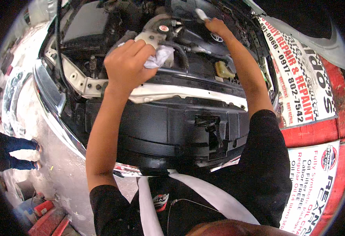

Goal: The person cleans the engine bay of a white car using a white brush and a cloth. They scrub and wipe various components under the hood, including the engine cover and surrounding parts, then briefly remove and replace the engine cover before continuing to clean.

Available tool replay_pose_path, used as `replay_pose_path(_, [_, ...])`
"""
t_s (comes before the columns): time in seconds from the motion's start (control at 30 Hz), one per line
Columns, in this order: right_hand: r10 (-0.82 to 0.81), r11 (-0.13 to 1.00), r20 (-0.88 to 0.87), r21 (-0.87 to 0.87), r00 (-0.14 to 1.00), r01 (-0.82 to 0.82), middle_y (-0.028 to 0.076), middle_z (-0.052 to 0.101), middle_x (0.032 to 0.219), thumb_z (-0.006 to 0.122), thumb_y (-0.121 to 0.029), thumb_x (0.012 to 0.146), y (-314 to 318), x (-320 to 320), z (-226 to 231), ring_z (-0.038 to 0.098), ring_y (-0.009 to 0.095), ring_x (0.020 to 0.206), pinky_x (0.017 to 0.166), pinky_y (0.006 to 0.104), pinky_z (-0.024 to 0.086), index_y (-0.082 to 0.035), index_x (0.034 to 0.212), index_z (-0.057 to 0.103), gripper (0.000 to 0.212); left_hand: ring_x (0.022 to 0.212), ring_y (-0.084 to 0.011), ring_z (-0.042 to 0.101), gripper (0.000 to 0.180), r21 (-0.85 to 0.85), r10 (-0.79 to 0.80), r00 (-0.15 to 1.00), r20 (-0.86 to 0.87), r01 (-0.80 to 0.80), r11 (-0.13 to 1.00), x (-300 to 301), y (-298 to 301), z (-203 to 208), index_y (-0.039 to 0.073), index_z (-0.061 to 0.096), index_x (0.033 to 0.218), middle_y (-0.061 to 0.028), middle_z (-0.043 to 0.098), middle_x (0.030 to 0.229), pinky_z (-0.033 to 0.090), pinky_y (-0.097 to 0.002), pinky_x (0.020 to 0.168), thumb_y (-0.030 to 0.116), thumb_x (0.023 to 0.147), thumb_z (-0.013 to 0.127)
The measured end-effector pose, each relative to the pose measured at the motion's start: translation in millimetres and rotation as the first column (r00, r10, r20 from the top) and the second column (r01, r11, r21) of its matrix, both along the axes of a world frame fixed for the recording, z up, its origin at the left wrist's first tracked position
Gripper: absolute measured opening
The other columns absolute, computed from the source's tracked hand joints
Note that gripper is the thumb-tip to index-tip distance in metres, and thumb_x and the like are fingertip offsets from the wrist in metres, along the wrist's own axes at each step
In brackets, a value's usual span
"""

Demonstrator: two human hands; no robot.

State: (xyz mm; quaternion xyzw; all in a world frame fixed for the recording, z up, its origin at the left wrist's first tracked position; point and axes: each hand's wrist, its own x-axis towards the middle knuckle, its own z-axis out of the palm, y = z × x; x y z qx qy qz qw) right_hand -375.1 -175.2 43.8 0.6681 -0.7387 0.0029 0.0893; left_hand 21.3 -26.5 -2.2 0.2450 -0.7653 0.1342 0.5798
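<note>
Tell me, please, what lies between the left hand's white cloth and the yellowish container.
In the head view, a curved black hose and black panelling lie between the white cloth and the yellowish container.

A grey, stained floor (76,192) runs along the left, bright light bleaching its far part almost white. Red, angular objects (48,226) crowd its near left corner. On the right, an upper printed banner (298,78) and a lower white banner (316,188) partly cover a scuffed red surface (306,133).

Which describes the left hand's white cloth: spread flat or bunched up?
Bunched up: the white cloth bulges in crumpled folds beside the left hand.
</note>
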Motion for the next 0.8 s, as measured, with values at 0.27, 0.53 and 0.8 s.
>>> replay_pose_path(0.27, [-0.185, 0.979, 0.254, -0.037, 0.949, 0.201, 0.033, 0.067, 0.125, 0.051, -0.054, 0.099, 13.8, -26.1, -23.6, 0.064, 0.049, 0.121, 0.106, 0.0525, 0.051, 0.004, 0.121, 0.071, 0.065, 0.068, -0.0247, 0.063, 0.025, -0.002, -0.003, 1.000, 0.003, 0.003, 1.000, -6.6, 4.6, 2.0, 0.015, 0.063, 0.076, -0.0017, 0.058, 0.073, 0.048, -0.0384, 0.057, 0.017, 0.058, 0.080])
replay_pose_path(0.53, [-0.105, 0.947, 0.519, -0.207, 0.848, 0.244, 0.024, 0.073, 0.079, 0.052, -0.069, 0.097, 155.3, -102.7, 16.0, 0.075, 0.040, 0.082, 0.081, 0.0475, 0.057, 0.004, 0.096, 0.075, 0.077, 0.067, -0.0229, 0.065, 0.026, 0.323, 0.003, 0.970, -0.245, 0.078, 0.943, -26.0, 4.8, 3.8, 0.003, 0.064, 0.083, -0.0118, 0.066, 0.076, 0.052, -0.0314, 0.066, 0.005, 0.069, 0.086])
replay_pose_path(0.8, [-0.064, 0.935, 0.849, -0.133, 0.525, 0.329, -0.005, 0.047, 0.061, 0.064, -0.046, 0.102, 333.6, -114.6, 4.8, 0.042, 0.007, 0.056, 0.052, 0.0300, 0.034, -0.007, 0.082, 0.065, 0.044, 0.088, -0.0292, 0.072, 0.032, 0.459, 0.008, 0.972, -0.234, 0.103, 0.883, -175.4, -108.7, 53.8, 0.004, 0.070, 0.100, -0.0153, 0.075, 0.096, 0.055, -0.0396, 0.084, 0.026, 0.081, 0.083])
